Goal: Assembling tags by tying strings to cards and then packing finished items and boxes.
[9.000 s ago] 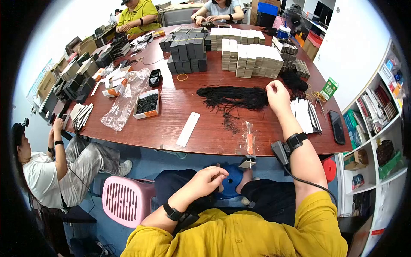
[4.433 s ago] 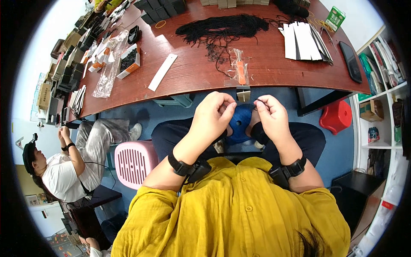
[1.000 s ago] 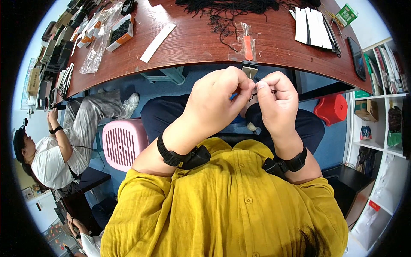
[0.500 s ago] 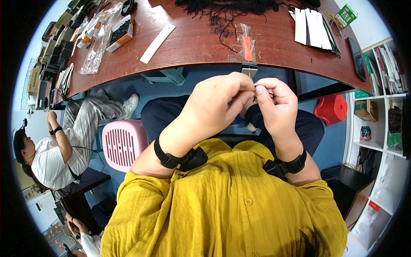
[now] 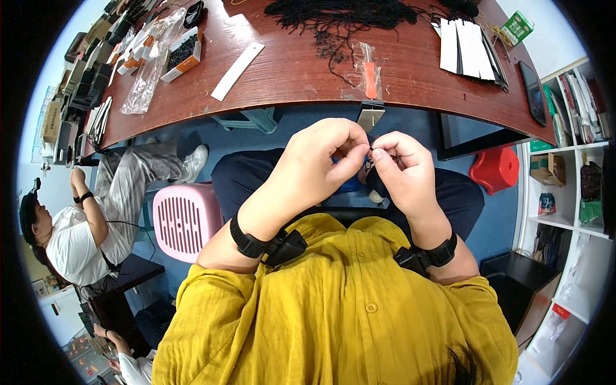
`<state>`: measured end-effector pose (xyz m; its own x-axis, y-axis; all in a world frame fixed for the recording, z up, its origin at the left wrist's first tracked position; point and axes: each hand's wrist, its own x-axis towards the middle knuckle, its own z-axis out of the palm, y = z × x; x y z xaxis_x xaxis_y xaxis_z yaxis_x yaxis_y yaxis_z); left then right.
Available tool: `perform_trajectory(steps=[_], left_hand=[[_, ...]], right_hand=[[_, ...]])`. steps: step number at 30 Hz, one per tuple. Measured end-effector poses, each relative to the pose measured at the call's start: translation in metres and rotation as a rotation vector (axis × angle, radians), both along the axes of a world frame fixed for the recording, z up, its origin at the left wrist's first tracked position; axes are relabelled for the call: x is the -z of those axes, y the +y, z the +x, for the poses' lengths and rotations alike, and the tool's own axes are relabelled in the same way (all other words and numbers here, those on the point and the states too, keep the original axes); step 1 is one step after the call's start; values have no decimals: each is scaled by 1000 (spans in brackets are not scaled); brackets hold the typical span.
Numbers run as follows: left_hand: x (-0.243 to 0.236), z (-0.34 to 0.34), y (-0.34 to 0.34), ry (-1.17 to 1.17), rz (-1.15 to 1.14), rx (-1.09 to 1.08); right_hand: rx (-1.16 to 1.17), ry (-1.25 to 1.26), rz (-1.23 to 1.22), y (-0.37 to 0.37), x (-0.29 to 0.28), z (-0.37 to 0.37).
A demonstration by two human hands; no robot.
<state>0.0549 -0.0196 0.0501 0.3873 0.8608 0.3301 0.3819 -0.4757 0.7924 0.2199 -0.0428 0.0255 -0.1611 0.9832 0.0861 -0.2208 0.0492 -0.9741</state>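
Note:
Above my lap, just off the table's front edge, both hands come together at the fingertips. My left hand (image 5: 317,157) pinches with thumb and index finger on a thin black cord (image 5: 371,150). Facing it, my right hand (image 5: 409,170) also has thumb and forefinger pressed together on the cord, other fingers curled in. Little of the cord shows; the fingers hide most of it. Beyond the hands, a small metal plate (image 5: 371,117) sticks out from the table edge. Behind that lies an orange-handled tool (image 5: 369,80) on clear plastic.
The red-brown table (image 5: 289,70) bears a black cord heap (image 5: 346,14), a white strip (image 5: 237,72), white and black strips (image 5: 468,48), and a box of small black parts (image 5: 183,52). A pink stool (image 5: 186,221) stands left, a red stool (image 5: 495,170) right. Another person (image 5: 77,237) sits at left.
Both hands have come nearer to my body and a little to the left, still pinching. More of the metal plate at the table edge shows now.

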Motion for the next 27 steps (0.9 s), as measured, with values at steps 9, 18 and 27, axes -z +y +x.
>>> perform_trajectory(steps=[9,18,27], left_hand=[[31,9,-2,-593,-529,10],[43,3,-5,-684,-556,25],[44,2,-1,-719,-818,-78]], right_hand=[[37,182,-82,4,7,-9],[-116,79,-307,6,6,3],[-43,-291,-107,1,16,-4]])
